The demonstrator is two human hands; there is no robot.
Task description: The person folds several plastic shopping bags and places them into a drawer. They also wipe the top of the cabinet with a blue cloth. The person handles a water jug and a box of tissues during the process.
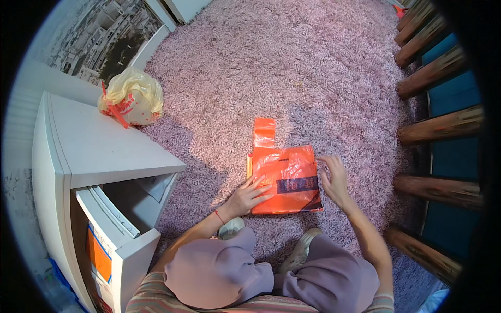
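On the carpet before my feet lies an orange plastic carrier bag point(289, 168), spread flat with one handle strip pointing away from me. It bears a dark printed band with writing. A thin yellow edge point(249, 166) of something shows at the bag's left side; what it belongs to is hidden. My left hand point(250, 195) rests with spread fingers on the bag's lower left part. At the bag's right edge is my right hand point(334, 180), thumb and forefinger apart; whether its fingertip touches the plastic is hard to tell.
To my left stands a white cabinet point(113, 141) with a drawer point(137, 250) pulled out, papers inside. A tied yellowish plastic bag point(135, 98) sits behind it by the wall. Wooden posts point(438, 127) line the right side. Pink shaggy carpet point(274, 70) covers the floor.
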